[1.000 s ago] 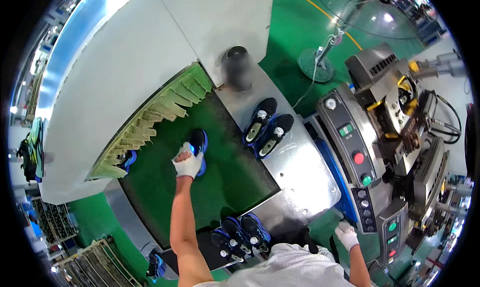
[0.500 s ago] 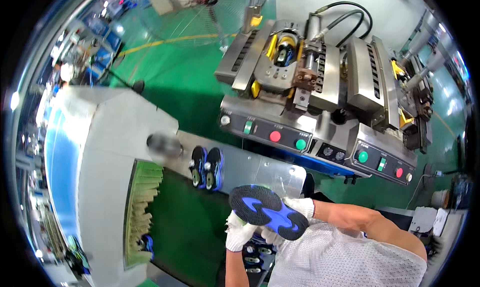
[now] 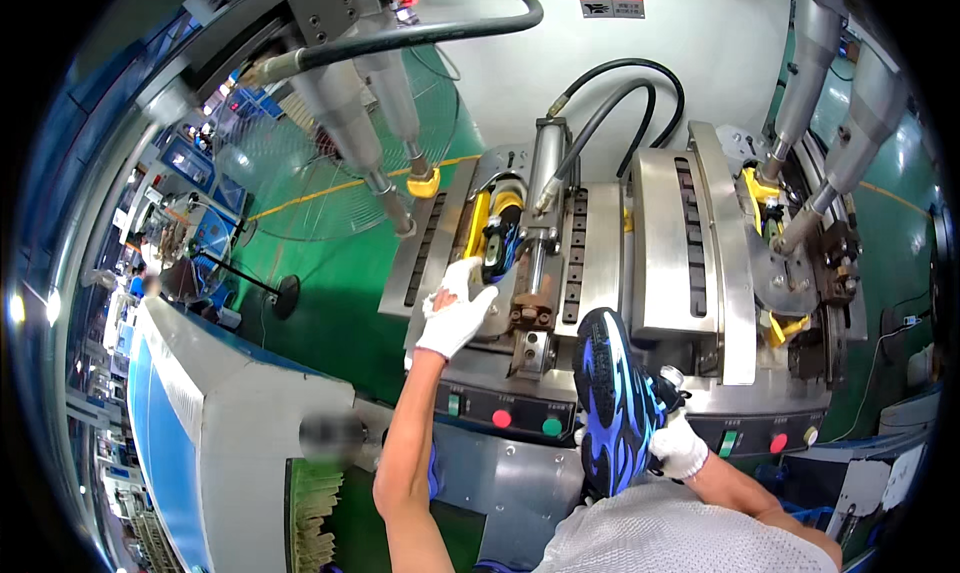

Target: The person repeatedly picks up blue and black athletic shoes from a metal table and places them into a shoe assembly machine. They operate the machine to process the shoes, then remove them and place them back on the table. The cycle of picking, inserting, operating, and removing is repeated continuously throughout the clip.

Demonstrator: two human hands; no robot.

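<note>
Right hand: your gloved right hand (image 3: 678, 445) is nearest you, low and right of centre, just above your grey shirt (image 3: 660, 533).
Right fingers: they wrap the far side of the blue sneaker (image 3: 612, 408), holding it; most of them are hidden behind the shoe.
Sneaker: it stands on end, its black and blue sole turned toward you, its heel end down by your shirt and its toe pointing up at the machine, to the left of your right fingers.
Control strip: just past the sneaker and your right hand runs the press's front panel (image 3: 510, 413), with a red button (image 3: 501, 418) and a green button (image 3: 551, 426) left of the shoe.
Left hand: your gloved left hand (image 3: 456, 311) reaches further out, up and left of the sneaker and well apart from it.
Left fingers: they are spread wide and hold nothing, the tips resting on the steel plate (image 3: 440, 243).
Shoe in press: a second, dark shoe (image 3: 500, 245) sits in the yellow clamp (image 3: 478, 223) just beyond your left fingertips, to their right.
Farthest: black hoses (image 3: 610, 83) arch over the cylinder (image 3: 547, 163) behind that clamp.
</note>
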